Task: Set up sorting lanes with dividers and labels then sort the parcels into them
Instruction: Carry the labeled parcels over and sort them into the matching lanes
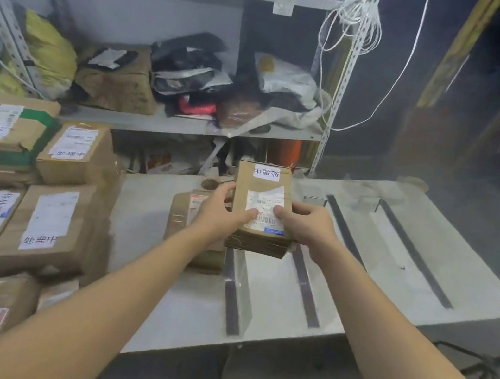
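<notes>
Both forearms reach forward; left hand (221, 214) and right hand (305, 225) grip one brown parcel (266, 192) by its sides, thumbs on its label, above the table (381, 252) with dark dividers (305, 286).

We have only one camera, worn on the head. We look forward and down, close over the table (392, 247). The shelf (186, 126) is straight ahead, and the boxes (49, 220) are on our left.

Brown parcel (263, 211), white labels (266, 172)
</notes>
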